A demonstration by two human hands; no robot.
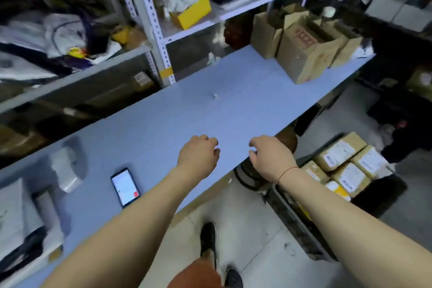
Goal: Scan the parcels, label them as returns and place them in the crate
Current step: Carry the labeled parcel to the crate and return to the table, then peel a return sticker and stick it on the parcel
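While the phone point(125, 186) lies lit on the counter point(163, 119), the left hand point(198, 153) and right hand point(271, 158) hover above it, each grip loosely curled, grasping nothing. Labelled parcels point(343, 166) already sit in the crate point(289, 213) on the floor at right, so this round looks done; whether more wait is unclear.

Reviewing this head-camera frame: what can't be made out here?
- Fingers of the left hand and right hand: curled away from the head camera, so their tips are hidden behind the knuckles.
- Printed labels on the brown taped parcels in the dark crate: too small and blurred.
- Lit screen of the black phone: text too small.
- White device on the blue tabletop: motion-blurred, unidentifiable.
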